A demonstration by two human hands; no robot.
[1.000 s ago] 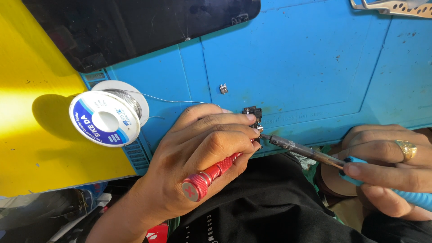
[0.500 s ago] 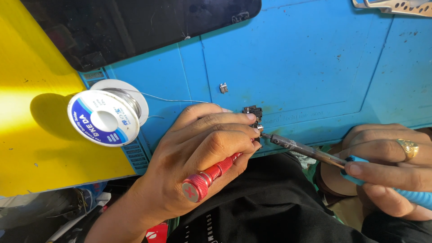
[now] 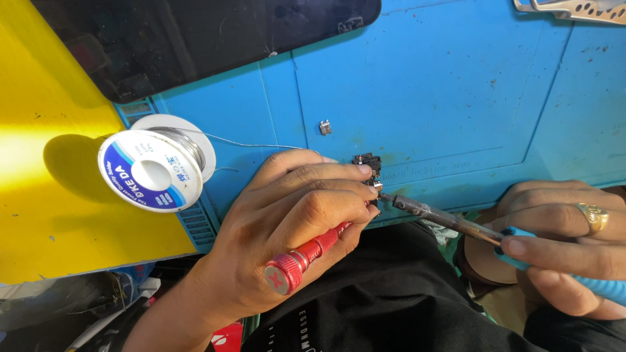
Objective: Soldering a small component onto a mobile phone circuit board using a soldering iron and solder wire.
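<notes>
The blue work mat (image 3: 456, 85) covers most of the bench surface and is divided by moulded ridges into panels. A yellow sheet (image 3: 45, 195) lies along the mat's left side. A dark glossy panel (image 3: 195, 39), flat on the mat, occupies the upper left area.

The left hand (image 3: 293, 228) rests at the near edge of the mat. Its fingers are curled closed around a red-handled tool (image 3: 306, 254), whose knurled red cap points toward the camera; the working end is hidden under the fingers. The left index fingertip presses on a small dark component (image 3: 367, 161) lying on the mat near its front edge.

The right hand (image 3: 561, 241) sits off the mat's near edge, to the right. Its fingers are closed in a pen-style grip on the light blue handle of a soldering iron (image 3: 443, 218). The iron's dark shaft runs leftward, and its tip meets the small dark component just below the left fingertips. A gold ring (image 3: 595, 216) sits on one right finger.

A solder spool (image 3: 153, 169) stands tilted at the mat's left edge, with a thin wire strand running right from it. A tiny metal part (image 3: 325, 127), possibly a connector shell, lies alone on the mat above the component.
</notes>
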